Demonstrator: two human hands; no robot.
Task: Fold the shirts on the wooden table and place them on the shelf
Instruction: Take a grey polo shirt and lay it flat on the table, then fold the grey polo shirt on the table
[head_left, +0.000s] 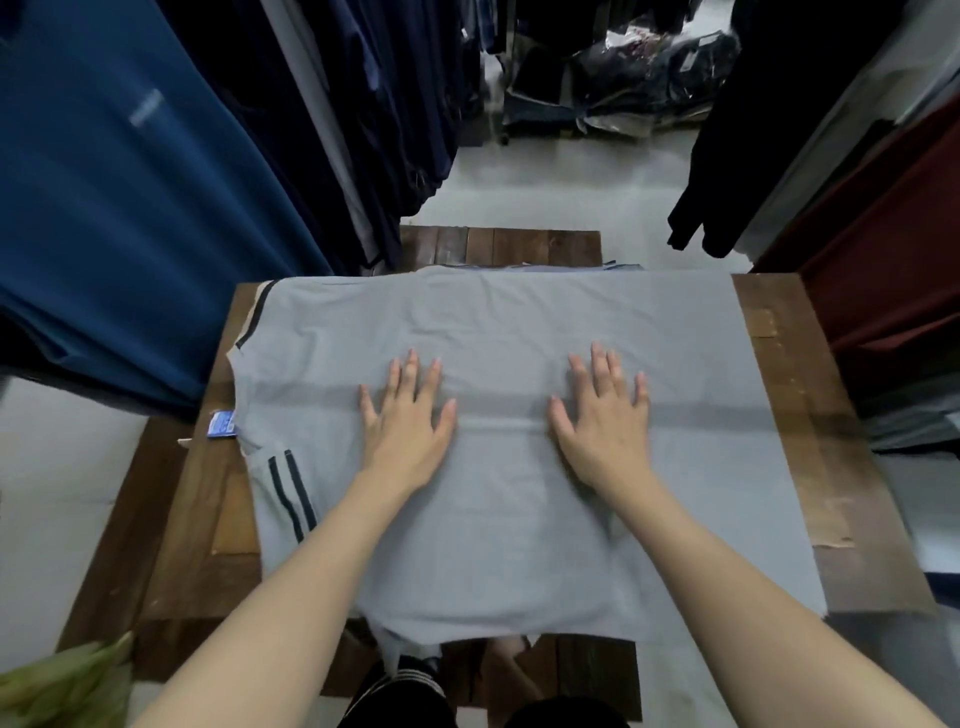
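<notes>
1. A light grey short-sleeved cotton shirt (519, 312) lies spread flat across the dark brown wooden tabletop (810, 415). It covers most of the top, and bare wood shows along the left and right sides.
2. The person's left hand (410, 415) rests palm down on the middle of the shirt. Its fingers (434, 379) are straight and spread apart, pressing the cloth and gripping nothing.
3. The right hand (605, 421) lies flat on the shirt just beside the left one, with a strip of grey cloth between them. Its fingers (600, 364) are likewise straight and slightly fanned, holding nothing.
4. Both bare forearms reach in from the near edge and lie over the near part of the shirt.
5. Two dark navy stripes (291, 493) run down the sleeve at the near left. Another dark stripe edges the far left corner.
6. A small blue paper label (222, 423) sits at the shirt's left edge, lying on the wood.
7. The cloth is lightly creased beyond the hands, and its near hem hangs over the tabletop's front edge.
8. A big teal-blue hanging garment (130, 208) fills the left side of the room, and a dark red hanging garment (883, 260) is on the right.
9. A heap of dark clothes in clear plastic bags (649, 78) sits on the pale floor, well beyond the tabletop.
</notes>
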